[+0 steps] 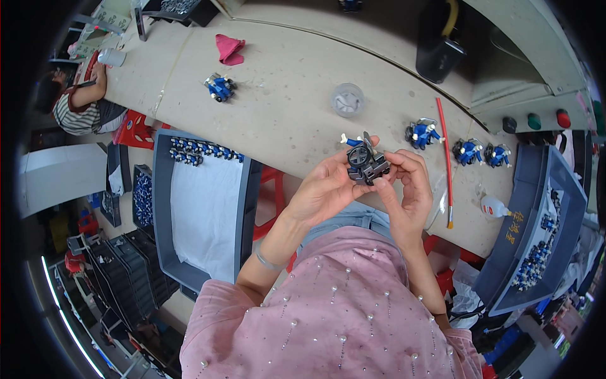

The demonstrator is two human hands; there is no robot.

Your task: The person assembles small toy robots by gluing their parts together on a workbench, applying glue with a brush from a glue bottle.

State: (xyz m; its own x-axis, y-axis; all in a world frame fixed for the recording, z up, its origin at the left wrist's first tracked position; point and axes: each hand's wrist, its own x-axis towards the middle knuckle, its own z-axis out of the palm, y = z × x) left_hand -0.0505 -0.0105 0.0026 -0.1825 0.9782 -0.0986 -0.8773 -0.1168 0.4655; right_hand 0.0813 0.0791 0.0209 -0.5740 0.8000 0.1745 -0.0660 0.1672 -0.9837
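Observation:
Between both my hands, above the near edge of the table, is a small toy vehicle (366,163) in dark grey and black, with a blue figure whose white hand sticks out. My left hand (323,189) grips its left side, with fingers partly behind it. My right hand (410,186) pinches its right side between thumb and fingers. Similar blue toy figures stand on the table: one toy (423,133) just right of my hands, a pair (483,153) farther right, and another toy (219,87) at the far left.
A clear plastic cup (348,100) stands beyond my hands. To the right lie a red-handled brush (445,161) and a white bottle (494,206). A grey tray (165,208) with toy rows is at left, another tray (505,278) at right. A pink cloth (229,50) lies farther back.

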